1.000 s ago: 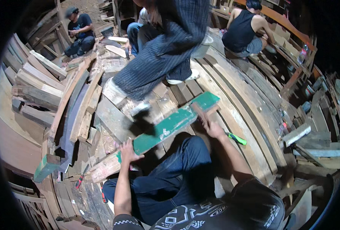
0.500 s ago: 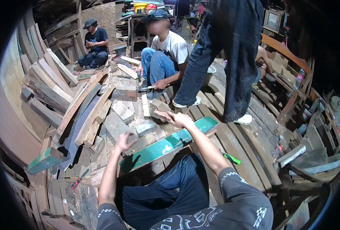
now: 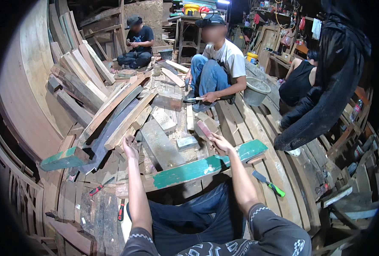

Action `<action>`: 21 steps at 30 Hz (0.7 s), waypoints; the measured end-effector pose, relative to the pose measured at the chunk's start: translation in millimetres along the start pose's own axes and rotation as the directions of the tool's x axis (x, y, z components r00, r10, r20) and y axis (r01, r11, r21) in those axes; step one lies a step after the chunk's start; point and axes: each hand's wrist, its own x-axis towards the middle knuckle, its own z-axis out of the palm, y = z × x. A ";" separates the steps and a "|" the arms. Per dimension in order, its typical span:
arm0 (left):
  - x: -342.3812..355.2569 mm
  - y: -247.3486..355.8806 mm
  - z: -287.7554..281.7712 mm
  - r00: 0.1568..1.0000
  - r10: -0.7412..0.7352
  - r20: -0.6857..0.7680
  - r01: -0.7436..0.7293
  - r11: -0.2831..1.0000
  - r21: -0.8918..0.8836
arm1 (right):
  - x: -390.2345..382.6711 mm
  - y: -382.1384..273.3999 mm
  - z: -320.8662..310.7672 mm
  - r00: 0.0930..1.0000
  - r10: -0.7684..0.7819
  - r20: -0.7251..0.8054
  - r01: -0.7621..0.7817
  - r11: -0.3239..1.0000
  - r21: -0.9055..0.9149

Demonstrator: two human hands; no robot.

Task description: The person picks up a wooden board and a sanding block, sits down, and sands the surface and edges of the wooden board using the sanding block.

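A long board point(image 3: 185, 170) with patchy green paint and bare wood at its left end lies crosswise in front of my crossed legs. My left hand point(image 3: 130, 146) is raised left of it near loose timber, fingers loosely curled and apart, holding nothing visible. My right hand point(image 3: 220, 144) grips a reddish-brown wooden block point(image 3: 205, 129) just beyond the board. A green-handled scraper point(image 3: 275, 189) lies to the right. Two red-handled tools, one point(image 3: 97, 189) at the left and another point(image 3: 120, 210) by my leg, rest on the planks.
A crouching co-worker point(image 3: 217, 68) in a white shirt holds a tool ahead, beside a bucket point(image 3: 255, 93). Another sits far back point(image 3: 135, 49). At right, a person in dark trousers point(image 3: 326, 102) stands close, near a seated one point(image 3: 296, 85). Stacked timber point(image 3: 83, 77) lines the left.
My left hand has left the board and risen leftward. My right hand has lifted the block off the green surface and beyond it. The standing person has stepped over to the right.
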 end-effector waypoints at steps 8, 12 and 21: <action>-39.7 19.4 -33.2 0.977 0.107 0.185 -0.193 0.814 0.548 | -127.3 24.6 -57.9 0.993 -0.110 -0.050 0.065 0.833 -0.549; -70.2 25.1 9.7 0.928 -0.022 0.371 -0.237 0.735 0.636 | -171.4 60.9 -84.8 0.962 -0.222 -0.159 0.002 0.588 -0.809; -142.3 -61.6 30.9 0.571 -0.679 0.461 -0.776 -0.263 0.574 | -194.0 102.1 -114.6 0.870 -0.345 -0.353 -0.149 0.499 -0.854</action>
